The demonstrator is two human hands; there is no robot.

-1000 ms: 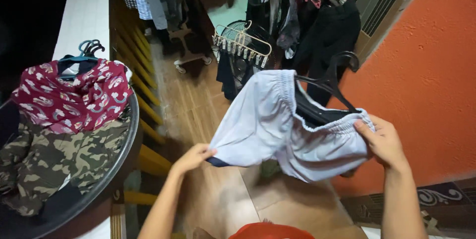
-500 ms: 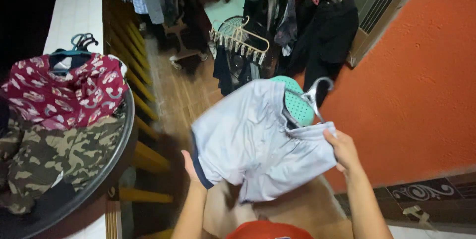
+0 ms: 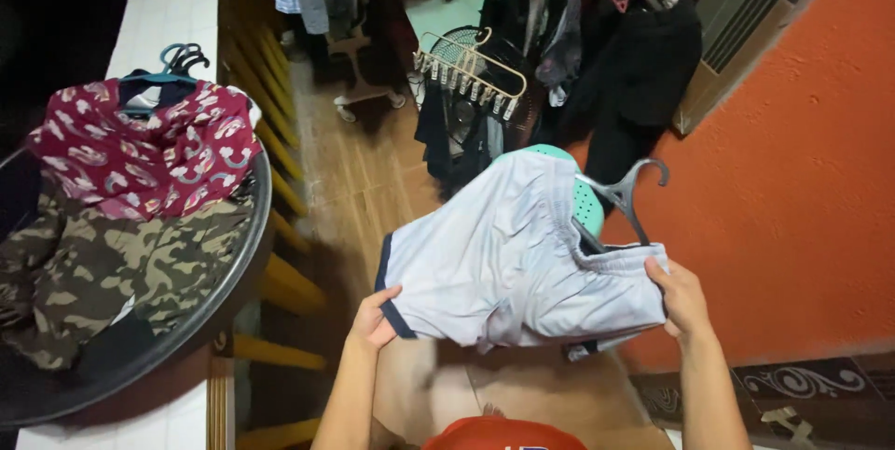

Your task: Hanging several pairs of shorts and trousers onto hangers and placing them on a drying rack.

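Note:
I hold a pair of pale grey shorts (image 3: 503, 263) spread in front of me. My left hand (image 3: 375, 318) pinches the dark-edged leg hem at the lower left. My right hand (image 3: 682, 299) grips the elastic waistband at the right, together with a dark grey hanger (image 3: 627, 196) whose hook sticks up above the waist. A green perforated object (image 3: 585, 200) shows behind the waistband.
A dark round basin (image 3: 244, 263) at the left holds a camouflage garment (image 3: 121, 268), a red patterned garment (image 3: 149, 159) and teal hangers (image 3: 175, 63). Yellow railing bars (image 3: 280, 226) run beside it. A peg rack (image 3: 471, 72) and hanging clothes (image 3: 634, 68) fill the back; an orange wall (image 3: 802, 161) stands right.
The shorts have shifted from bunched close to my body to spread wider. My left hand has moved up to the hem corner, and the hanger hook has turned to the right.

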